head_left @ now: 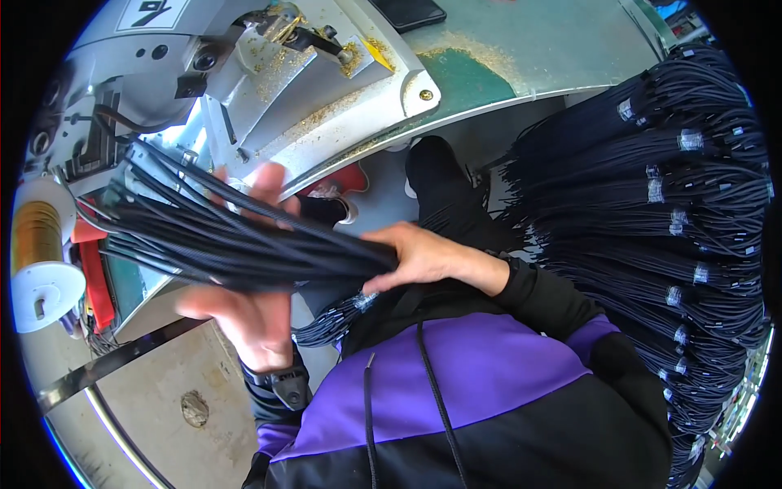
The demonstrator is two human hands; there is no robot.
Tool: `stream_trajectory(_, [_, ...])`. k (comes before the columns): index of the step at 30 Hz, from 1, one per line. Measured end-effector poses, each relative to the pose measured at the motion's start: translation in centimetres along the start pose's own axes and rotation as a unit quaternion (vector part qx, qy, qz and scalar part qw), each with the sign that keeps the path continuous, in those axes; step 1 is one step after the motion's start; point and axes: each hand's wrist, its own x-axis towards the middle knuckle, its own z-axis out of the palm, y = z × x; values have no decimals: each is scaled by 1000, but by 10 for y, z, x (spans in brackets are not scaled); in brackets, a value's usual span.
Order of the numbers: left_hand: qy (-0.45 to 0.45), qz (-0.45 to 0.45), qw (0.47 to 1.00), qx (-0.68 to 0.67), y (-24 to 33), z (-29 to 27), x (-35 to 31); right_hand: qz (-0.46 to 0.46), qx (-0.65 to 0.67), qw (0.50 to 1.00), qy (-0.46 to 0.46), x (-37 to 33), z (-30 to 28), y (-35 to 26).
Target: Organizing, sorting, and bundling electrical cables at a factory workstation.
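A thick bundle of black cords stretches leftward across my front, its left ends fanned out and blurred. My right hand is wrapped round the bundle's right end. Beneath the cords lies my left hand, its fingers spread and smeared by motion. Its fingertips show beyond the bundle's far side and its thumb on the near side; the palm is partly hidden. Close to the fanned ends stands a grey machine. Below the held bundle, another tied bundle of black cords rests near my lap.
A large stack of tied black cord bundles fills the right side. On the green table lie gold scraps and a dark phone. A spool of gold-coloured wire sits at the left, above a metal bar.
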Motion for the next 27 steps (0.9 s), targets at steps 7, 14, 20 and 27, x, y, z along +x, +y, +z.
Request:
stream_trajectory(7, [-153, -245, 922, 257, 12, -47, -27, -58, -41, 993, -90, -7, 18, -36])
stream_trajectory(14, [-136, -43, 989, -35, 51, -23, -16, -84, -21, 981, -174, 5, 22, -54])
stream_trajectory(20, [-263, -49, 933, -239, 25, -48, 27, -201, -172, 962, -72, 15, 4, 31])
stream_trajectory(27, [-245, -77, 922, -291, 16, -40, 31, -33, -40, 978, -202, 12, 9, -25])
